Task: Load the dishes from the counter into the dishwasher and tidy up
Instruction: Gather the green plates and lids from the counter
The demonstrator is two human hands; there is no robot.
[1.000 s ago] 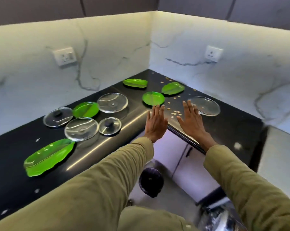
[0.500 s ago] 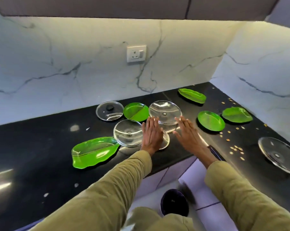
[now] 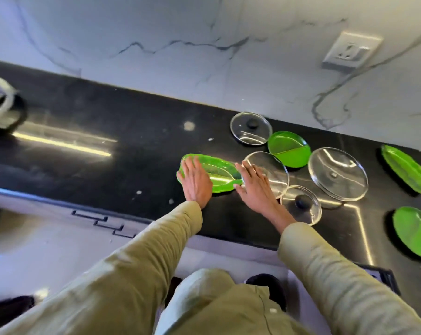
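Seen from above on a black counter (image 3: 88,131): left hand (image 3: 196,182) laid flat, fingers straight, over the near end of a leaf-shaped green dish (image 3: 219,174); right hand (image 3: 256,189) spread beside its far tip, grip on nothing. Just right, a clear glass plate (image 3: 273,170), two knobbed lids (image 3: 250,131) (image 3: 301,205), a round green plate (image 3: 289,149).

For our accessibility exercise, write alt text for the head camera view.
Both of a person's hands, left hand and right hand, lie flat at either end of a green leaf-shaped plastic tray on a black stone counter, beside clear glass lids and green plates.
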